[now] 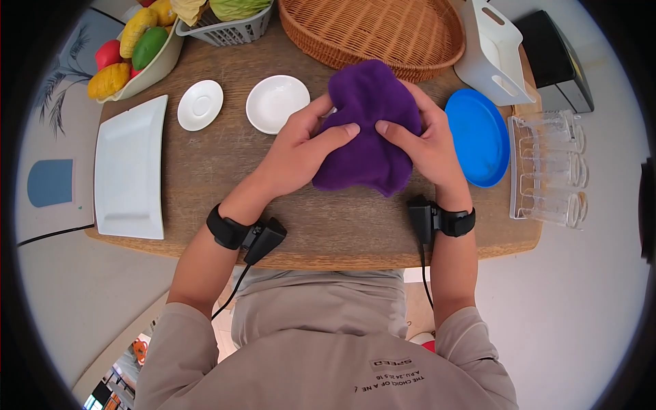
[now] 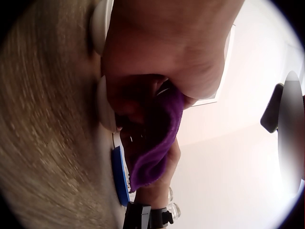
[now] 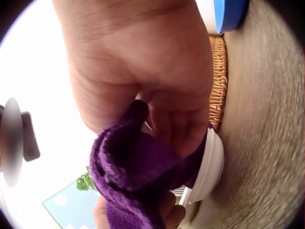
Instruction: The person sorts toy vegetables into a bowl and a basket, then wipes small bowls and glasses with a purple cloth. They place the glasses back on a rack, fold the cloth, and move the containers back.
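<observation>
A purple cloth (image 1: 372,137) is bunched between both hands over the middle of the wooden table. On its left side, the left hand (image 1: 301,147) pinches it, thumb on top and fingers underneath. The right hand (image 1: 430,140) grips the opposite side in the same way, and the two thumb tips lie close together. In the left wrist view the cloth (image 2: 164,133) hangs in a fold between the hands. Thick folds of the cloth (image 3: 128,162) show below the palm in the right wrist view. Whatever lies inside the folds is hidden.
A white bowl (image 1: 277,104) and a saucer (image 1: 200,105) stand left of the cloth, beside a white rectangular plate (image 1: 130,167). Rightward are a blue tray (image 1: 478,137) and racked glasses (image 1: 564,171). Behind stand a wicker basket (image 1: 383,34), a white bin (image 1: 492,51) and produce baskets (image 1: 225,32).
</observation>
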### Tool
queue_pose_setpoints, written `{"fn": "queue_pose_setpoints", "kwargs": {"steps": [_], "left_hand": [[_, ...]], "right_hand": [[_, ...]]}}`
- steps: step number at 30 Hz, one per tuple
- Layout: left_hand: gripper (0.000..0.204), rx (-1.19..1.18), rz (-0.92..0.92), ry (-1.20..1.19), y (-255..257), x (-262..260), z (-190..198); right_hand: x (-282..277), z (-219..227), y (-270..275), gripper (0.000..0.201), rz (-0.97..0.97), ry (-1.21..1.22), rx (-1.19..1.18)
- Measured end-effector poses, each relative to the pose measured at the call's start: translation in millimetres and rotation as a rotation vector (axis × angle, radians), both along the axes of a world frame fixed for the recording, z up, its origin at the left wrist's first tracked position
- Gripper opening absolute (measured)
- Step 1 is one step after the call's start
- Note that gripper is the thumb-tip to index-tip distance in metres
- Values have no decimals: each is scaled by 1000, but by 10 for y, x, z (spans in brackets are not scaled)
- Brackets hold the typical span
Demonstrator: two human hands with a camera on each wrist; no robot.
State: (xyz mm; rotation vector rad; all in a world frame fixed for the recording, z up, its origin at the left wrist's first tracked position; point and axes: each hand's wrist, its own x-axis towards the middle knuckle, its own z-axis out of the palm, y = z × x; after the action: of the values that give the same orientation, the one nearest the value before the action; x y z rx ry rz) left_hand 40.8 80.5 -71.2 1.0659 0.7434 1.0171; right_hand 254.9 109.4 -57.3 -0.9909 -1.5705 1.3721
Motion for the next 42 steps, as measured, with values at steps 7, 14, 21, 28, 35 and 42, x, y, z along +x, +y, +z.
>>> {"fn": "queue_pose_setpoints", "kwargs": {"steps": [7, 14, 21, 28, 35, 42], "left_hand": [[42, 103, 62, 105, 3, 41, -90], [47, 108, 57, 108, 27, 32, -51], [72, 59, 158, 18, -14, 111, 48], [52, 130, 114, 141, 7, 19, -32], [42, 135, 186, 134, 5, 37, -100], [56, 212, 19, 218, -44, 46, -4]], "right_hand": [[11, 80, -24, 44, 25, -4, -55], [92, 123, -13, 35, 60, 60, -203], [135, 84, 0, 28, -13, 153, -43], [209, -96, 90, 28, 10, 212, 116], [124, -27, 16, 68, 211, 372, -9], [35, 107, -111, 59, 176, 369, -279]]}}
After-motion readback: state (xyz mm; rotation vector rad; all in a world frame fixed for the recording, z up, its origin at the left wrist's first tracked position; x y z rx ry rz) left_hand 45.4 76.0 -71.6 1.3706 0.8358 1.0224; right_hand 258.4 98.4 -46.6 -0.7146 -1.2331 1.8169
